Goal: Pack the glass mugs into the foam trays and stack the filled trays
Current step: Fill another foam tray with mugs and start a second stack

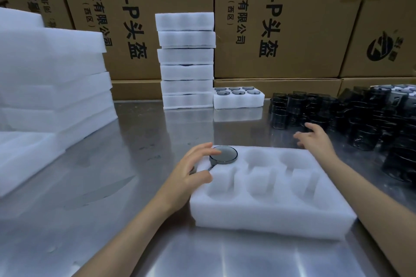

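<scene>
Leftmost, the left hand (191,172) rests with relaxed fingers touching the one glass mug (223,154) seated in the foam tray (270,211) between the hands, while the right hand (315,139), fingers spread and holding nothing, hovers just before the loose mugs (337,110).

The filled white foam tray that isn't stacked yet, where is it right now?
In the head view, the filled white foam tray sits at the back of the steel table, right beside the tall stack of foam trays and left of the dark glass mugs.
</scene>
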`<state>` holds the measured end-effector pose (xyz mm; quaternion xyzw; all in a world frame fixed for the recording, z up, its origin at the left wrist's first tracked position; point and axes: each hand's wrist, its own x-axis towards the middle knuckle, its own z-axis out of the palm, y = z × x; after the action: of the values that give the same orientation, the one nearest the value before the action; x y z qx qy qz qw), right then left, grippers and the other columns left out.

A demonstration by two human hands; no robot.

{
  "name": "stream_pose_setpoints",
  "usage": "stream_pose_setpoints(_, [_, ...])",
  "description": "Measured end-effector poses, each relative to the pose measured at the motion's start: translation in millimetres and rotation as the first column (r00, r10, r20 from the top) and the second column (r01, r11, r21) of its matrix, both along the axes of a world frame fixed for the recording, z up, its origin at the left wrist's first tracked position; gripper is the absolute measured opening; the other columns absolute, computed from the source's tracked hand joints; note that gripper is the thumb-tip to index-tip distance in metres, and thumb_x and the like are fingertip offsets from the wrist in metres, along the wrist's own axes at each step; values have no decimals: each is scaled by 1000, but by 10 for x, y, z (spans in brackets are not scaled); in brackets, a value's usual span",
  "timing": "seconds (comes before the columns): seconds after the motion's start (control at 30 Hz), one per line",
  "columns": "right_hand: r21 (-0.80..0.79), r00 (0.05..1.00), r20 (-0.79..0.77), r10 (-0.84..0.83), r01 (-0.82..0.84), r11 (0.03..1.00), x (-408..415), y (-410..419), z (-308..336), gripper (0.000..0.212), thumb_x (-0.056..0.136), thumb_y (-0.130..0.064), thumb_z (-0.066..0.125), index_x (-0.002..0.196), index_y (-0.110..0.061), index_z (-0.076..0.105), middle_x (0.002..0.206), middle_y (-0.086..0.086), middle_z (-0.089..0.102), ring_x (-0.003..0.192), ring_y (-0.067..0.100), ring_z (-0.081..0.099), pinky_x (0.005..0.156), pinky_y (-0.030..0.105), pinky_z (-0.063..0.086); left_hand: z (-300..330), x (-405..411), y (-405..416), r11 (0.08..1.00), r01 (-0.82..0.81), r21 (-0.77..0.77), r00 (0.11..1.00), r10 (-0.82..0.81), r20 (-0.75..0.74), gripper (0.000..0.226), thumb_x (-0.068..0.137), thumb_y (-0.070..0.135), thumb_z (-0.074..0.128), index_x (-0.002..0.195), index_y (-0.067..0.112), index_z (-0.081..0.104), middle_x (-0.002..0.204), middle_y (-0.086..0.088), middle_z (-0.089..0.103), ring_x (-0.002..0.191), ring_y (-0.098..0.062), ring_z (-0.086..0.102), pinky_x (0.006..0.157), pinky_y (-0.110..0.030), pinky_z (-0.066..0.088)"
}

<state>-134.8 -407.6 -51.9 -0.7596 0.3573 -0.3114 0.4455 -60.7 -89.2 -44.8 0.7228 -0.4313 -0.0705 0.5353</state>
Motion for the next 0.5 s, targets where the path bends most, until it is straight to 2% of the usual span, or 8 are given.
stream_pose_setpoints(0.13, [-181, 998, 55, -20, 29, 983, 151, -44, -24, 59, 94, -36, 51, 146, -31, 25, 85, -10, 62, 83, 14, 60, 74, 37, 47, 3, -2, -5, 1000, 10, -10, 1000, -10, 0, 53, 60, 20, 50, 110, 31, 62, 135, 23, 44, 120, 14, 38, 79, -6, 35])
stream_pose_setpoints(0.2, [-284, 997, 34, -71, 77, 956, 227, -42, -8, 58, 95, -36, 48, 146, -35, 22, 82, -11, 59, 79, 14, 56, 70, 34, 44, 6, -1, -2, 1000, 23, -15, 1000, -23, -12, 54, 57, 28, 53, 110, 31, 62, 135, 24, 45, 121, 15, 37, 80, -3, 34])
stream_pose_setpoints(0.3, [-382, 991, -17, -131, 115, 917, 332, -58, 27, 60, 97, -32, 45, 150, -31, 16, 82, -6, 59, 80, 19, 55, 68, 34, 42, 9, -1, -1, 999, 34, -14, 999, -35, -7, 63, 50, 42, 48, 110, 30, 62, 135, 23, 45, 123, 14, 36, 85, -3, 33])
stream_pose_setpoints(0.4, [-461, 979, -108, -172, 104, 881, 420, -104, 49, 64, 98, -31, 43, 152, -27, 8, 85, -2, 62, 79, 24, 55, 66, 35, 42, 5, -1, -1, 999, 33, -17, 999, -33, -24, 63, 49, 43, 48, 109, 32, 63, 134, 25, 45, 124, 14, 37, 85, -2, 33])
stream_pose_setpoints(0.5, [-543, 962, -131, -242, 134, 829, 500, -177, 49, 66, 98, -32, 42, 152, -25, 5, 83, 4, 65, 75, 29, 57, 62, 36, 44, -5, -2, -1, 999, 34, -21, 999, -35, -15, 62, 50, 42, 49, 109, 31, 63, 134, 25, 45, 125, 12, 37, 86, -1, 32])
